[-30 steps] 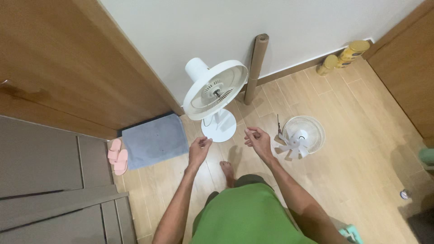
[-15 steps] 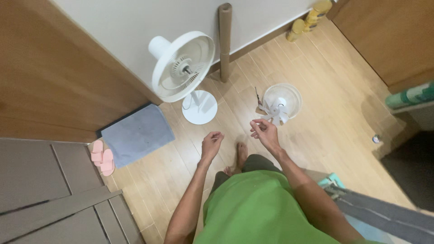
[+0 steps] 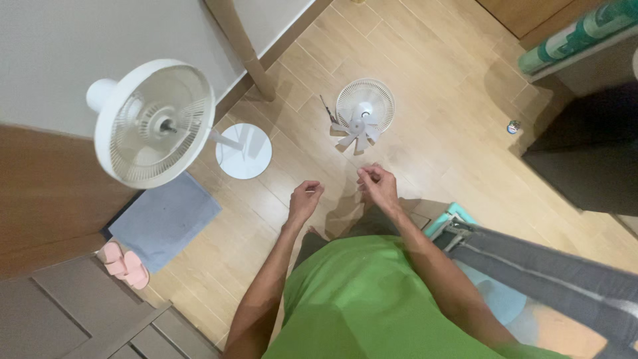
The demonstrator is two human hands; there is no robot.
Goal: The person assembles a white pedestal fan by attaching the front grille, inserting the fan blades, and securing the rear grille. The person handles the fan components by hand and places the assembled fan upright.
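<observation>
While both bare forearms reach out over a green cloth shirt (image 3: 362,306), the left hand (image 3: 305,199) and the right hand (image 3: 378,185) hover above the pale wood-plank floor (image 3: 438,126) with fingers curled in and fingertips pinched together; whether anything small sits in either pinch cannot be told. The two hands are near each other but apart, with bare floor showing between them. To the person's right, a grey padded edge with a teal frame (image 3: 458,223) crowds close beside the elbow. To the left, a soft blue-grey rectangular mat (image 3: 163,219) lies flat on the planks, and a pair of pink rubber slippers (image 3: 125,262) rests just off its near corner beside grey panelled doors (image 3: 73,312). Just beyond the hands lies a round white plastic fan grille with a loose white blade wheel on it (image 3: 363,113), flat on the floor, with a thin dark tool (image 3: 326,110) just beside its left rim. Open planks stretch right of it toward a small round object (image 3: 512,126) near a dark block. Farther left stands a white plastic pedestal fan with its front grille off (image 3: 156,123), its ribbed round head tilted up over a smooth disc base (image 3: 244,151). Behind it a brown cardboard tube (image 3: 242,46) leans against the plain white wall (image 3: 60,53).
</observation>
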